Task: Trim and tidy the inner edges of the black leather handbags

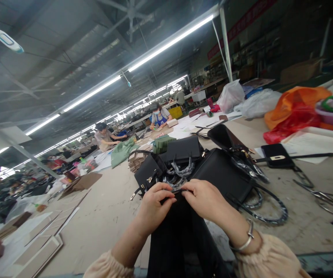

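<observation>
The left hand [156, 202] was found with thumb and fingers pinched at the near side of a black piece [178, 195]; the right hand [201, 197] gripped it opposite, fingertips bent in, and a silver bracelet [249, 237] was noted on that wrist. The black piece lay between the two hands, at the near side of a cluster of black bags; its full shape could not be told. Directly beyond it were handles [183, 168] in clear wrapping. One black bag [220, 173] lay beside the right hand, another [149, 172] beyond the left, its metal fittings visible. Scissors [328, 199] rested on the worktable [105, 216], well apart to the right. Farther off stood a green stack [163, 144], and two people worked at the tables.
</observation>
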Action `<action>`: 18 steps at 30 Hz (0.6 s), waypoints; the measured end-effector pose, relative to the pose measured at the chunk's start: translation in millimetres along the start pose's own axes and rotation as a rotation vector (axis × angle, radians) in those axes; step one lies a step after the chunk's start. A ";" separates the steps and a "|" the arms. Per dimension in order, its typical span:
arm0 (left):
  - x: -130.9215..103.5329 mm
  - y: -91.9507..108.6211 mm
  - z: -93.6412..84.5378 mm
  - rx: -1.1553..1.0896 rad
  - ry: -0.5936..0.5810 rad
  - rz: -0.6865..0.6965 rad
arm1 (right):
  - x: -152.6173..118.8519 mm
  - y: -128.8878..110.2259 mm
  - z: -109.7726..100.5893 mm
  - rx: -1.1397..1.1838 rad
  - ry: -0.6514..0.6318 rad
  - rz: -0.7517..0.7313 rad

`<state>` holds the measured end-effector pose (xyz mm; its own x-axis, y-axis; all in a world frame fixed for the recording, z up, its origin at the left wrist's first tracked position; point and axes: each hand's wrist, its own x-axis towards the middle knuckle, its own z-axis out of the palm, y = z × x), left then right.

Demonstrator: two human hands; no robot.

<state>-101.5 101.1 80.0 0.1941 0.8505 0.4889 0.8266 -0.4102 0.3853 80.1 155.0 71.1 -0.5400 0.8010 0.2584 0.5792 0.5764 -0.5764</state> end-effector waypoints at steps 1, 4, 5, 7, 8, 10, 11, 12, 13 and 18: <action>-0.5 -0.4 -0.1 0.001 -0.003 0.004 | 0.1 0.0 0.2 -0.006 -0.003 0.001; -1.2 -1.1 -0.3 0.008 -0.018 0.004 | 0.2 0.5 1.1 -0.011 0.009 -0.004; -1.0 -1.2 -0.4 0.008 -0.024 0.002 | 0.2 0.7 1.3 -0.008 0.016 -0.009; -0.5 -1.2 -0.2 0.009 -0.030 -0.005 | 0.1 0.9 1.5 -0.002 0.024 -0.018; -0.1 -1.1 0.1 0.011 -0.029 -0.010 | 0.0 0.9 1.6 -0.001 0.024 -0.019; 0.3 -0.7 0.8 0.020 -0.020 -0.015 | 0.0 0.8 1.8 -0.005 0.021 -0.016; 0.3 -0.5 1.3 0.028 -0.016 -0.016 | 0.0 0.7 1.9 -0.007 0.019 -0.014; 0.2 -0.4 1.8 0.038 -0.015 -0.016 | 0.1 0.6 2.1 -0.009 0.021 -0.013; 0.1 -0.2 2.3 0.048 -0.016 -0.017 | 0.2 0.5 2.4 -0.011 0.022 -0.013; -0.8 -0.3 4.0 0.092 -0.015 -0.032 | 0.9 -0.1 3.4 -0.028 0.018 -0.004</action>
<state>-99.8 102.0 76.3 0.1739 0.8676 0.4658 0.8774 -0.3513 0.3267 77.5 155.1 68.7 -0.5313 0.8015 0.2746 0.5940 0.5835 -0.5538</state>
